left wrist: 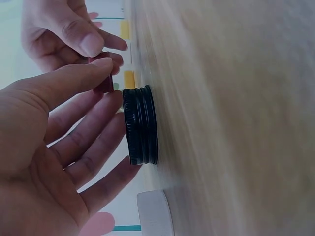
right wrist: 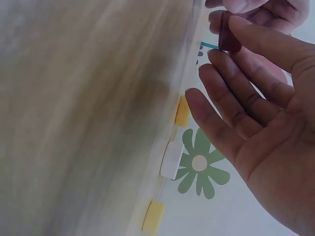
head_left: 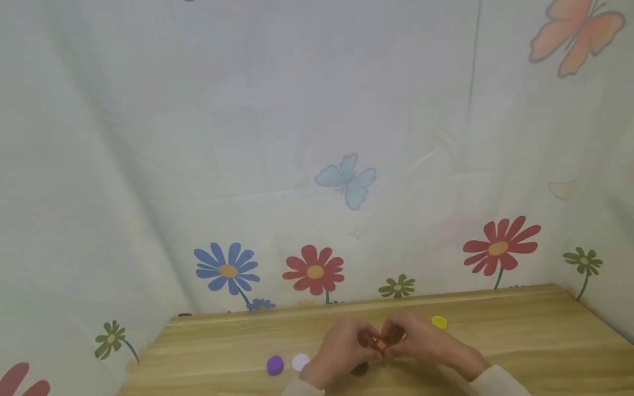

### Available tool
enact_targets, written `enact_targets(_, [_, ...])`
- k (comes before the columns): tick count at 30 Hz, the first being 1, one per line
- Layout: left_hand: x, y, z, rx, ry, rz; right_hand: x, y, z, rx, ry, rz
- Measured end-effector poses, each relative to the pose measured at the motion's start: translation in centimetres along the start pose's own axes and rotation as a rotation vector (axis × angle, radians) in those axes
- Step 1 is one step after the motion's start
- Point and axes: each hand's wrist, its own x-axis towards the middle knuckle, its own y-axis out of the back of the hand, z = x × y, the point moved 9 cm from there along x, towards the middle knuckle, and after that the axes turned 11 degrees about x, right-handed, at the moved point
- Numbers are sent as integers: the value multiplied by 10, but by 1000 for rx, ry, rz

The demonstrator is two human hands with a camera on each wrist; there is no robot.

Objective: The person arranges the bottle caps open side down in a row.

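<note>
A small dark red cap (right wrist: pixel 230 39) is held between both hands above the wooden table. My left hand (head_left: pixel 343 347) pinches one side of it between thumb and fingertips, its other fingers spread loosely. From the opposite side my right hand (head_left: pixel 421 340) grips it with thumb and forefinger, the remaining fingers stretched out. In the head view only a sliver of the cap shows between the hands, looking orange. A black ribbed lid (left wrist: pixel 140 126) stands on the table below the left hand, close to its fingertips.
To the left of the hands lie a purple cap (head_left: pixel 274 365) and a white cap (head_left: pixel 300 362). A yellow cap (head_left: pixel 439 323) lies behind the right hand. The right wrist view also shows a second white cap (right wrist: pixel 171 160) near yellow ones. Flower-printed cloth (head_left: pixel 267 137) hangs behind the table.
</note>
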Motion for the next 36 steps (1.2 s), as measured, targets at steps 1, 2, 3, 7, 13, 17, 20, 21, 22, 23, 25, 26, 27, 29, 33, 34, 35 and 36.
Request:
enact_targets(1, [0,0,-1,-7,5,-6,0,-1,0,5,-5,-1])
enact_targets(2, [0,-1,-2,-11,8,-11,1,-2,1,10,-10,-1])
enact_targets(3, [0,-2,-3,-18,11,-12,1,-2,1,8,-11,-1])
enact_targets(7, [0,-6,-4,-31,37,-27,0,-3,2,7,-8,-9])
enact_targets(13, [-1,-6,3,15,52,-38,-3,-4,5,-20,-17,-19])
enact_targets(17, [-2,-6,4,58,52,-51,-4,-5,5,-26,-14,-23])
enact_targets(20, [-2,-6,4,76,56,-59,-4,-7,3,-33,-10,-27])
enact_targets(21, [-2,-7,4,77,60,-62,-4,-7,3,-40,-6,-27])
enact_targets(22, [-1,-6,4,75,65,-63,-3,-6,2,-48,-3,-29])
enact_targets(23, [-1,-6,5,75,67,-63,-3,-5,1,-58,-2,-30])
enact_targets(25, [0,-5,5,71,71,-62,-3,-4,-1,-75,1,-35])
enact_targets(26, [0,-4,5,68,72,-61,-2,-3,-2,-81,0,-36])
enact_targets(27, [0,-3,6,73,70,-61,-2,-3,-3,-83,-2,-40])
enact_targets(29, [1,-3,7,77,73,-65,-2,-3,-4,-81,-6,-43])
enact_targets(33, [0,-6,5,94,92,-93,-4,-6,-3,-58,-9,-47])
enact_targets(34, [-1,-7,5,95,102,-102,-5,-7,-2,-52,-10,-49])
enact_targets(35, [-2,-8,4,96,108,-110,-5,-8,-1,-46,-11,-52])
enact_targets(36, [-3,-9,4,102,108,-113,-6,-9,-1,-46,-9,-53])
